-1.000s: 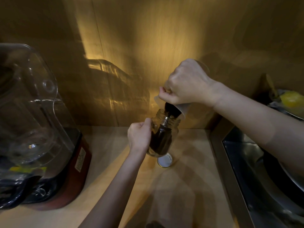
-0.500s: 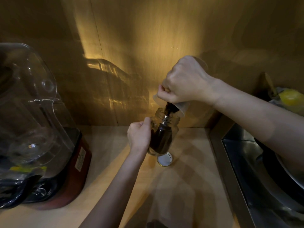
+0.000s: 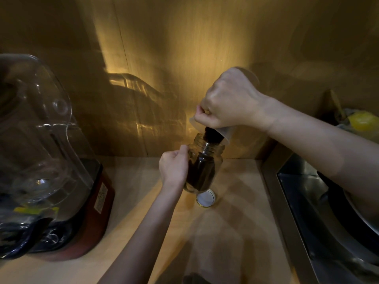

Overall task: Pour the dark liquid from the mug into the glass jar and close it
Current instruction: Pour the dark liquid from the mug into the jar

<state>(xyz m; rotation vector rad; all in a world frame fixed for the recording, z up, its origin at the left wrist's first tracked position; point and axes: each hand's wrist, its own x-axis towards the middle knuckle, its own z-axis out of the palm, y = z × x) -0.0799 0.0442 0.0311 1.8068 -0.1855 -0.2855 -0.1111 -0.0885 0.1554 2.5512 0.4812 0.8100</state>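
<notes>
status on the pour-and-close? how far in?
Done: glass jar already holds dark liquid well up its body. In hand: right hand tips the mug over the jar mouth, liquid streaming in; left hand steadies the jar. Left: finish pouring, then fit the lid, lying on the counter.

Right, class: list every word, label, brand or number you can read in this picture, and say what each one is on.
No text can be read.
White sticker on the blender's red base: print too small and blurred.
Yellow label low on the blender's clear cover: no legible lettering.
Glass jar, its lid, mug: no text visible.
</notes>
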